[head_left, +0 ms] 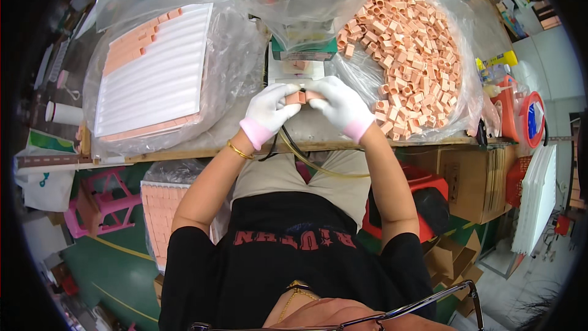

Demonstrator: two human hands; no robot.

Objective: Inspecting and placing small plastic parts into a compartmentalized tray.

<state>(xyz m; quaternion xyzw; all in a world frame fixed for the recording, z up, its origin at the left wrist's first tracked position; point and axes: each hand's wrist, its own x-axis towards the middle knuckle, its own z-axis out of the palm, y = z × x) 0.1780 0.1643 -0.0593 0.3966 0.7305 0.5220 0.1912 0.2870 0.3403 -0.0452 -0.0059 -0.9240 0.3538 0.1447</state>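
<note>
In white gloves with pink cuffs, my two hands meet at the table's front edge. My left hand [267, 112] pinches a small peach rectangular piece [296, 98] between thumb and fingers. Close beside it, my right hand [340, 105] grips a second peach piece [314, 95], mostly covered by the fingers. A small dark spot shows between the two pieces; I cannot tell whether they touch. Just beyond my hands stands a small green and white machine [304, 51], with a peach piece on its pale bed. Clear plastic hangs over its top.
At right, a heap of hollow peach pieces [416, 55] lies on clear plastic. At left, a white ridged tray [160, 73] carries rows of peach pieces. A yellow hose [327, 172] crosses my lap. Below are a pink stool [110, 202], a red bin [373, 217] and cardboard boxes [468, 181].
</note>
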